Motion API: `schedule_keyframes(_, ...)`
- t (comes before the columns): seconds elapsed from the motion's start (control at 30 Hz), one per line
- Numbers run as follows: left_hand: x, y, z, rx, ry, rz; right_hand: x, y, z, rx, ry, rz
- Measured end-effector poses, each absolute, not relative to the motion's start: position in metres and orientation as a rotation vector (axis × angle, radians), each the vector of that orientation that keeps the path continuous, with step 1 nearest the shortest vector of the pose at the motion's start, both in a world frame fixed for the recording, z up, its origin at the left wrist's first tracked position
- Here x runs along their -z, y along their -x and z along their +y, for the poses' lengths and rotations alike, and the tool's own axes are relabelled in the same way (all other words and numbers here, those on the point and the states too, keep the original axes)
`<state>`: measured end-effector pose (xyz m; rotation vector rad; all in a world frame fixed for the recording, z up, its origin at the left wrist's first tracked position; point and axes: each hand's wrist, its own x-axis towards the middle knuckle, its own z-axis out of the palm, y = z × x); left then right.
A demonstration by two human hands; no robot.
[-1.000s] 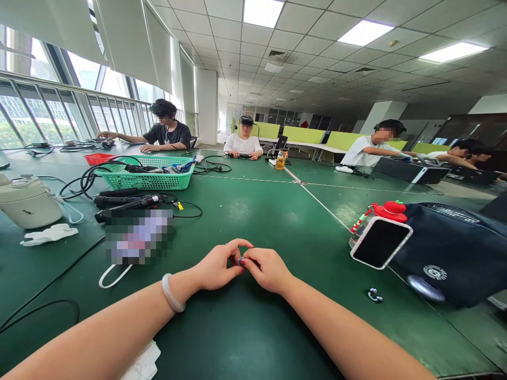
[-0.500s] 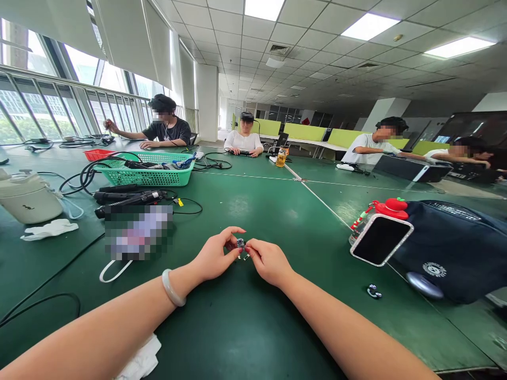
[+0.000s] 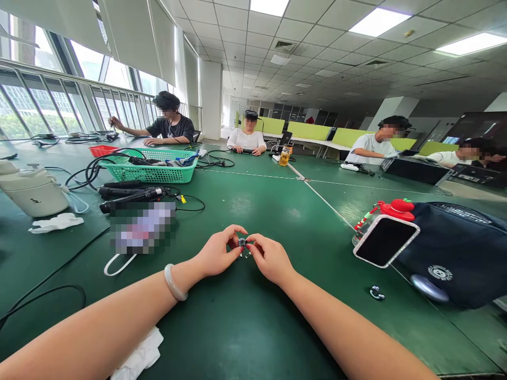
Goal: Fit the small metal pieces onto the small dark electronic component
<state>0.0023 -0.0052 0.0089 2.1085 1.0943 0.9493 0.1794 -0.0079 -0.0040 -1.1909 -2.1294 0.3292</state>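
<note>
Over the middle of the green table (image 3: pixel 245 327), a small dark blue-grey part (image 3: pixel 242 243) with pale bits at its lower edge sits between my fingertips. It looks like a tiny circuit board, but is too small to name surely. My left hand (image 3: pixel 217 250), with a pale bangle (image 3: pixel 175 282) on the wrist, holds it between thumb and curved fingers. From the other side, my right hand (image 3: pixel 272 258) pinches at its right edge, thumb against index finger. A small silvery piece (image 3: pixel 248 255) shows just below the right fingertips; whether it is joined to the part I cannot tell.
To the left are a green basket (image 3: pixel 152 171) of cables, black handheld devices (image 3: pixel 132 199), a cream jug (image 3: pixel 34 192) and tissue (image 3: pixel 140 353). On the right, a phone (image 3: pixel 386 241) leans before a dark bag (image 3: pixel 455 248), near earbuds (image 3: pixel 376 293). Several people sit around the table.
The view has shifted slightly, so the surroundings sit a little further right. Both hands stay at the small part, with only slight finger movement.
</note>
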Motion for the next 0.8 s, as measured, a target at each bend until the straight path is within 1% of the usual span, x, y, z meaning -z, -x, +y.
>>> schedule_keyframes(0.3, -0.010, -0.001, -0.004, -0.880, -2.157, 1.063, 0.005, -0.179, -0.006, -0.358, 1.198, -2.136)
schedule_keyframes(0.47, -0.008, 0.004, 0.005, -0.841, -2.192, 1.259, 0.009, -0.184, 0.003, -0.341, 1.289, -2.213)
schedule_keyframes(0.6, -0.003, 0.010, 0.014, -0.857, -2.094, 1.420, 0.013, -0.188, 0.007, -0.327, 1.319, -2.304)
schedule_keyframes(0.8, 0.002, 0.011, 0.018, -0.888, -2.037, 1.412, 0.014, -0.187, 0.006, -0.297, 1.327, -2.386)
